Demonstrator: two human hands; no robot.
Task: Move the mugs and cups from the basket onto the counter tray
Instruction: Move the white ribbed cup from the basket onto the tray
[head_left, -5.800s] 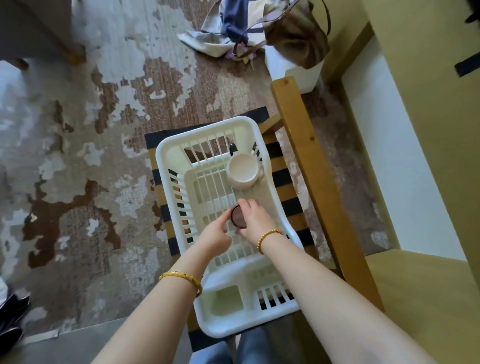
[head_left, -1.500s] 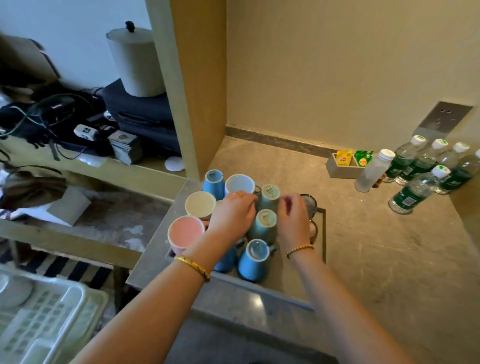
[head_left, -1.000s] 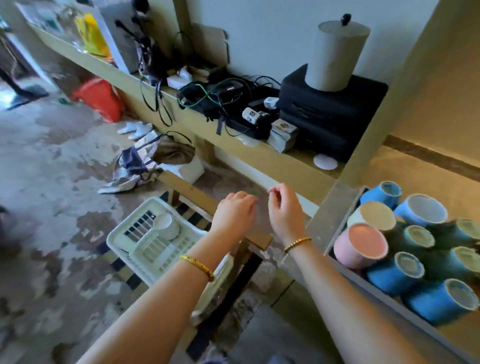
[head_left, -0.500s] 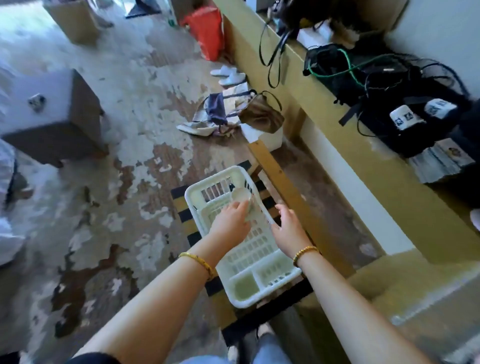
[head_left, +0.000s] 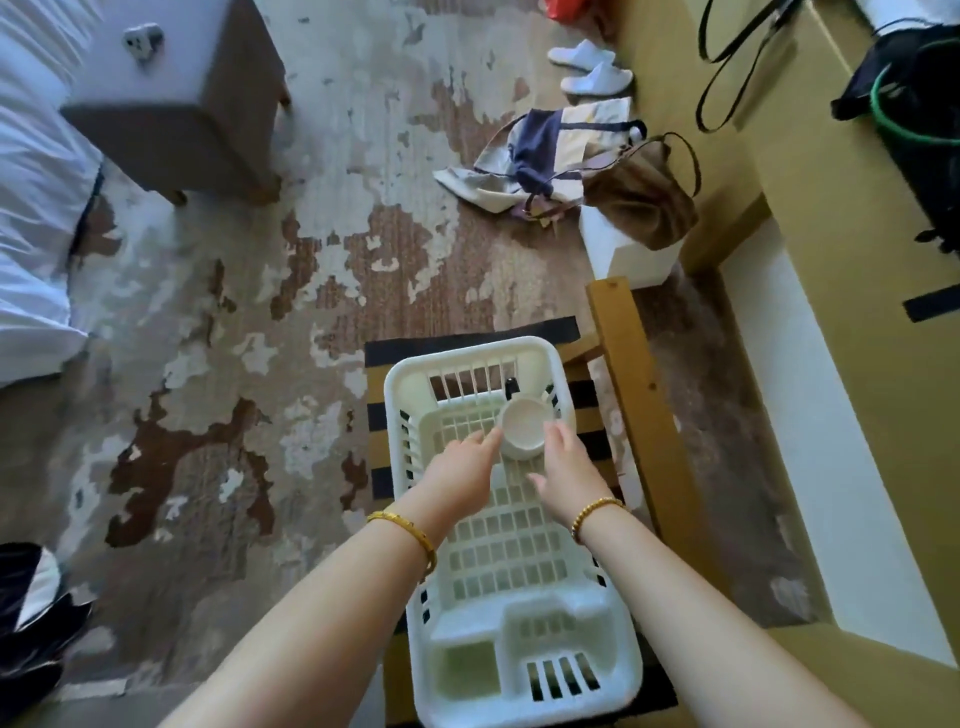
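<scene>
- A worn patchy carpet (head_left: 218, 322) covers the floor.
- The left hand (head_left: 460, 470) and the right hand (head_left: 566, 475) are loose, fingers spread, grasping nothing, one each side of the cream cup (head_left: 524, 426).
- The cup stands at the far end of the white basket (head_left: 519, 613).
- The basket rests on a striped wooden stool (head_left: 631, 410).

Both hands, left hand (head_left: 462, 470) and right hand (head_left: 566, 475), have reached the cream mug (head_left: 524, 426) (last one in the basket (head_left: 410, 384)).

One head-worn wide-angle view looks steeply down past both forearms, close above the white slotted plastic basket (head_left: 511, 545). Patchy brown-and-grey carpet (head_left: 218, 332) fills the left, the yellow wooden shelf edge (head_left: 831, 291) bending along the right.
</scene>
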